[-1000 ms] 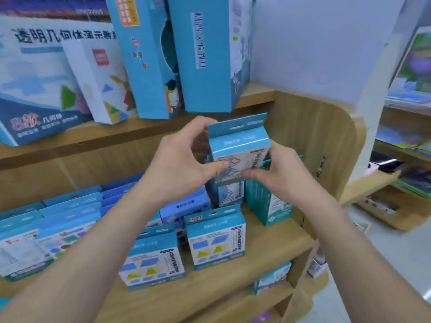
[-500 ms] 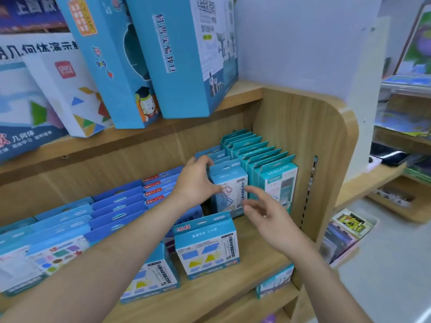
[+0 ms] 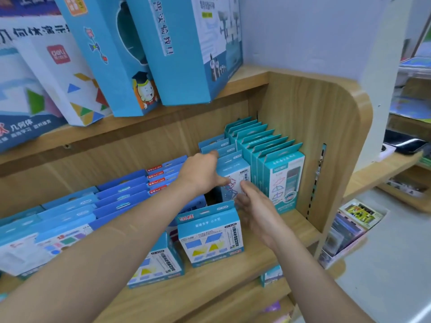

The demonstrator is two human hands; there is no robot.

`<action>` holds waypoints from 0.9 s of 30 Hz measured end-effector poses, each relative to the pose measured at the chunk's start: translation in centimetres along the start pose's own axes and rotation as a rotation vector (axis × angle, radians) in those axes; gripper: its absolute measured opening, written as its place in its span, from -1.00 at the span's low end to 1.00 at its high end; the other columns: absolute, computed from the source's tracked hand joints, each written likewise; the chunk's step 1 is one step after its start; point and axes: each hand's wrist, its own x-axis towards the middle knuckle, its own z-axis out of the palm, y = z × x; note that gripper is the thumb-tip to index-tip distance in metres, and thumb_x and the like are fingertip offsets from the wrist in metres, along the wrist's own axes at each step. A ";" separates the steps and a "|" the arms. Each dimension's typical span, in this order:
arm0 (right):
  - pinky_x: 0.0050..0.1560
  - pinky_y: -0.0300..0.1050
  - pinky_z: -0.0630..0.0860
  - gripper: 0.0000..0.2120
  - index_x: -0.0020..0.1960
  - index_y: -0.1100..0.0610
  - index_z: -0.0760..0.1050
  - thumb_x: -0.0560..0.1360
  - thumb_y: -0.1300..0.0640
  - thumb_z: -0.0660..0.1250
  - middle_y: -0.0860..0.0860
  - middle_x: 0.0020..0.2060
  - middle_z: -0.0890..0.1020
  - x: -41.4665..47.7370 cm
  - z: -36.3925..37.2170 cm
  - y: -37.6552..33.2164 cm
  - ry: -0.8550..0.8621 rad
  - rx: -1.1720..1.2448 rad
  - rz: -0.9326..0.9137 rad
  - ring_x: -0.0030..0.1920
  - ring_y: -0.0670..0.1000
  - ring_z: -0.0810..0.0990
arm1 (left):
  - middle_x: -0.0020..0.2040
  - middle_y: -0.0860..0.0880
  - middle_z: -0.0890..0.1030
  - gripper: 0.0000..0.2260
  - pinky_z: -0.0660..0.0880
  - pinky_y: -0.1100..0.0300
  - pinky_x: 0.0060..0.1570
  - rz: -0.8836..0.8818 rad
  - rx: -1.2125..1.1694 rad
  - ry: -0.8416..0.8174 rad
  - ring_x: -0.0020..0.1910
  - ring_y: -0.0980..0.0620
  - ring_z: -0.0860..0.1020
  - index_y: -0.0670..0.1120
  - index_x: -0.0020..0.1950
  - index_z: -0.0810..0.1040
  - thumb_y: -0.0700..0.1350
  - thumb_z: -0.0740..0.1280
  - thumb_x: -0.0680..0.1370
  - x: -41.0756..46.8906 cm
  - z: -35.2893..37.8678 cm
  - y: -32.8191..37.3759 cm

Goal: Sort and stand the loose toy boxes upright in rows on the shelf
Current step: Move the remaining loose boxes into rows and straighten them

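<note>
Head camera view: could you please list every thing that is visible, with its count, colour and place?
light blue cardboard box with a line drawing: one, light blue and white, front of a short row, lower shelf
teal cardboard boxes: about seven, teal, upright row at the lower shelf's right end
blue cardboard boxes with yellow shapes: two, blue and white, upright near the front edge
dark blue flat boxes: many, count unclear, rows at left
large blue cardboard boxes: two, blue, leaning on the upper shelf
white box with coloured triangles: one, upper shelf, left
light wooden shelf unit: one, holds all
left hand: holds the line-drawing box
right hand: straight fingers touch its front
</note>
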 end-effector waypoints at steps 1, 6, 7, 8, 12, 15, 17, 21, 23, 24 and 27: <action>-0.10 -0.13 0.48 -0.56 0.43 -0.06 0.31 0.58 -0.11 0.20 0.00 0.25 0.54 -0.1 -0.1 0.3 0.003 -0.007 -0.010 0.19 -0.03 0.53 | 0.05 -0.16 0.62 -0.47 0.47 0.04 -0.14 0.002 0.000 0.001 0.02 -0.19 0.57 -0.12 0.14 0.43 0.21 0.44 0.38 0.0 0.0 0.1; 0.22 0.01 0.46 -0.38 0.42 -0.20 0.27 0.41 -0.35 0.21 -0.12 0.35 0.44 -2.3 -1.4 0.0 -0.025 -0.267 -0.175 0.29 -0.09 0.45 | 0.11 -0.20 0.59 -0.43 0.45 0.02 -0.09 0.002 -0.014 -0.018 0.07 -0.21 0.55 -0.17 0.21 0.35 0.18 0.43 0.41 -0.4 0.5 0.3; 0.29 0.01 0.42 -0.33 0.41 -0.24 0.26 0.34 -0.36 0.27 -0.15 0.35 0.42 -2.9 -1.7 -0.3 -0.085 -0.346 -0.208 0.32 -0.12 0.41 | 0.12 -0.21 0.59 -0.43 0.46 0.01 -0.07 -0.011 -0.021 -0.025 0.08 -0.22 0.55 -0.17 0.22 0.35 0.17 0.43 0.42 -0.4 0.6 0.4; 0.31 -0.04 0.39 -0.28 0.42 -0.27 0.23 0.31 -0.32 0.35 -0.18 0.33 0.40 -3.5 -1.8 -0.4 -0.160 -0.443 -0.232 0.34 -0.15 0.37 | 0.13 -0.21 0.58 -0.42 0.46 0.01 -0.06 -0.027 -0.031 -0.035 0.10 -0.22 0.54 -0.18 0.23 0.34 0.17 0.43 0.43 -0.4 0.7 0.5; 0.32 -0.12 0.36 -0.23 0.44 -0.22 0.18 0.38 0.07 0.52 -0.13 0.29 0.48 -3.9 -1.5 1.1 -0.290 -0.755 -0.280 0.35 -0.19 0.37 | 0.20 -0.21 0.55 -0.34 0.46 0.03 0.03 -0.091 -0.134 -0.124 0.16 -0.21 0.51 -0.19 0.34 0.28 0.13 0.45 0.42 -0.3 0.3 0.4; 0.26 0.04 0.47 -0.43 0.32 -0.11 0.36 0.39 0.14 0.49 -0.14 0.14 0.61 -3.4 -1.3 2.4 -0.192 -0.815 -0.388 0.20 -0.13 0.54 | 0.15 -0.19 0.58 -0.37 0.48 0.02 0.04 -0.022 -0.143 -0.135 0.13 -0.21 0.53 -0.14 0.41 0.20 0.06 0.40 0.48 -1.7 -0.4 0.1; 0.20 0.02 0.51 -0.52 0.26 -0.04 0.43 0.40 0.16 0.49 -0.13 0.08 0.64 -3.6 -1.3 2.5 -0.175 -0.806 -0.397 0.13 -0.14 0.58 | 0.07 -0.14 0.62 -0.43 0.49 0.01 0.01 0.065 -0.103 -0.039 0.08 -0.20 0.55 -0.06 0.45 0.17 0.01 0.34 0.52 -3.8 -2.1 -0.5; 0.10 -0.16 0.57 -0.63 0.17 0.02 0.48 0.43 0.27 0.45 -0.11 0.00 0.67 -4.5 -2.1 0.8 -0.164 -0.696 -0.382 0.03 -0.20 0.62 | -0.03 0.06 0.66 -0.76 0.52 0.04 0.06 0.044 -0.365 0.324 0.00 0.00 0.60 0.01 0.18 0.54 -0.14 0.34 0.51 -11.0 -5.7 -3.8; -0.01 -0.31 0.57 -0.67 0.09 -0.05 0.47 0.44 0.28 0.43 -0.15 -0.02 0.65 -5.1 -2.7 0.0 -0.133 -0.633 -0.408 0.00 -0.23 0.62 | -0.06 0.10 0.62 -0.72 0.52 0.04 0.05 -0.048 -0.428 0.454 -0.04 0.05 0.57 0.01 0.09 0.58 -0.27 0.37 0.44 -15.8 -5.5 -6.1; -0.05 -0.32 0.57 -0.68 0.07 -0.06 0.47 0.44 0.27 0.42 -0.17 -0.02 0.65 -5.3 -2.6 -0.3 -0.115 -0.604 -0.424 -0.01 -0.23 0.62 | -0.01 0.09 0.58 -0.64 0.51 0.02 0.05 -0.096 -0.401 0.490 -0.01 0.03 0.55 0.00 0.10 0.56 -0.34 0.37 0.39 -18.0 -4.7 -7.2; 0.01 -0.19 0.57 -0.68 0.10 -0.02 0.45 0.44 0.26 0.42 -0.15 -0.02 0.65 -5.8 -1.7 -0.3 -0.056 -0.606 -0.476 0.00 -0.20 0.62 | 0.13 0.02 0.45 -0.50 0.42 0.03 0.15 -0.231 -0.357 0.484 0.15 -0.04 0.43 -0.02 0.18 0.51 -0.32 0.33 0.27 -22.4 -1.3 -8.7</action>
